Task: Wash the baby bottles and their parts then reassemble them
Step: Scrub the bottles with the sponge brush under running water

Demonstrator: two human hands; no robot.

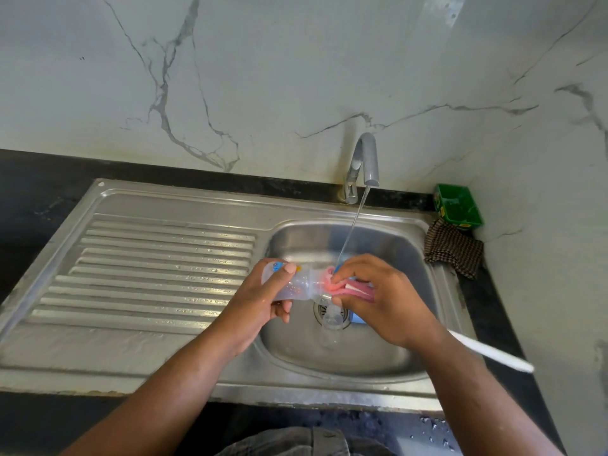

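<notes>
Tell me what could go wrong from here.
The wet bottle, gripped sideways by the left hand, may slip into the sink. The brush sponge looks folded at the bottle mouth and may jam. The clear part on the drain could be washed about.

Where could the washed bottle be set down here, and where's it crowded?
Bare: the wet ribbed drainboard left of the basin. Crowded: the basin, with left hand, right hand, bottle, pink brush, a clear part; green box and checked cloth beside it at right.
</notes>
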